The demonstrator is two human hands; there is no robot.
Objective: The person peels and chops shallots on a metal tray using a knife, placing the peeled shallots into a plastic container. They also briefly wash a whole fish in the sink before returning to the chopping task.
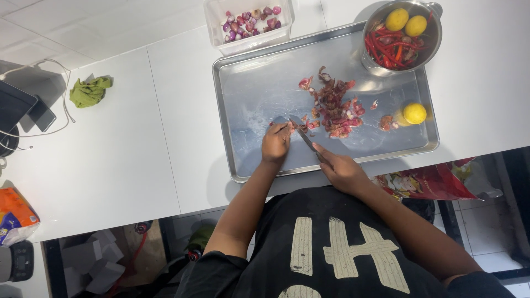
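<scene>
A large metal tray [248,94] lies on the white counter. My left hand [276,142] rests on the tray, its fingertips pinching a small shallot [277,123]. My right hand [342,170] grips the handle of a knife [302,132] whose blade points up-left toward that shallot. A heap of purple shallot peels [334,107] lies just right of the blade. A yellow lemon [414,113] sits at the tray's right side.
A metal pot [433,38] with red chillies and two lemons stands in the tray's far right corner. A clear tub of shallots [249,23] sits behind the tray. A green cloth [90,91], a tablet with cables [22,105] and a tissue pack [15,215] lie left.
</scene>
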